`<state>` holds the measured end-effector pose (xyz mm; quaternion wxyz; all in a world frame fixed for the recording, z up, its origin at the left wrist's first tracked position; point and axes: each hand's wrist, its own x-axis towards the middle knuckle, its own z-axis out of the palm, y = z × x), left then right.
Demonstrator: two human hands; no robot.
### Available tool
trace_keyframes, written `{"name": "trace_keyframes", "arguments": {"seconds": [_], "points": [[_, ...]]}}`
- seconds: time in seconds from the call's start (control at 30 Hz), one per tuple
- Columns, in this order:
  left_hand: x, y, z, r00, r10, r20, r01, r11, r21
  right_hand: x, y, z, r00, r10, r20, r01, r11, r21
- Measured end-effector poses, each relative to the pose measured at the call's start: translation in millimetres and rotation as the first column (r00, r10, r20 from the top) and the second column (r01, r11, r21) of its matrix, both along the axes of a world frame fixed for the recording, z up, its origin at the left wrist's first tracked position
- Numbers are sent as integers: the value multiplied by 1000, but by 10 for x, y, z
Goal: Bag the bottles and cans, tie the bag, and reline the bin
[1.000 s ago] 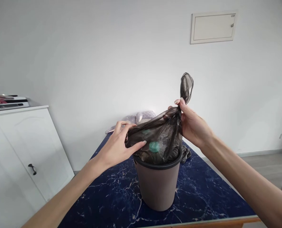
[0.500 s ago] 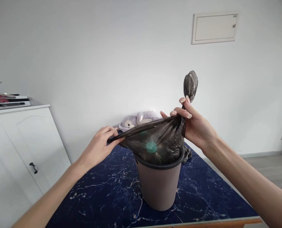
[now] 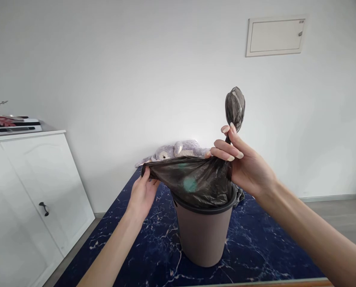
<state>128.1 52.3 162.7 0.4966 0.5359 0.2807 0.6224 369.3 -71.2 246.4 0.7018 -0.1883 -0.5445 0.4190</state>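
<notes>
A thin black garbage bag (image 3: 202, 185) rises out of a brown trash can (image 3: 204, 241) with a dark rim. Something green shows dimly through the plastic. Its left corner is pinched between the thumb and fingers of my left hand (image 3: 143, 195), which stretches it sideways. On the other side, my right hand (image 3: 246, 163) grips a gathered neck of the bag above the rim. A puffed bulb of plastic sticks up over that thumb. The bag's lower part is hidden inside the can.
The can stands on a table with a dark blue marbled top (image 3: 148, 255). A plush toy (image 3: 184, 149) lies at the back by the wall. Crumpled dark plastic (image 3: 239, 196) sits behind the can. A white cabinet (image 3: 31, 199) stands at the left.
My left hand has turned palm-up under the bag's corner and moved slightly right. My right hand has shifted a little left and down, keeping its grip, and the bag's top edge sits flatter.
</notes>
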Motion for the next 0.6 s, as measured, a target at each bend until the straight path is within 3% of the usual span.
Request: {"name": "trace_keyframes", "arguments": {"seconds": [0.17, 0.3, 0.4, 0.47, 0.6], "points": [[280, -64, 249, 950, -181, 254, 187, 982, 2, 10, -19, -10, 996, 71, -61, -72, 997, -16], [378, -149, 368, 943, -225, 245, 220, 974, 47, 87, -20, -38, 999, -29, 32, 29, 999, -14], [416, -252, 412, 957, -259, 134, 248, 964, 95, 110, 17, -88, 969, -175, 173, 178, 984, 0], [442, -335, 441, 969, -247, -11, 246, 957, 151, 86, 58, -112, 907, -262, 330, 269, 963, 23], [497, -512, 505, 943, -18, -334, 131, 938, 319, -51, 146, -73, 660, -369, 654, 447, 893, 53]]}}
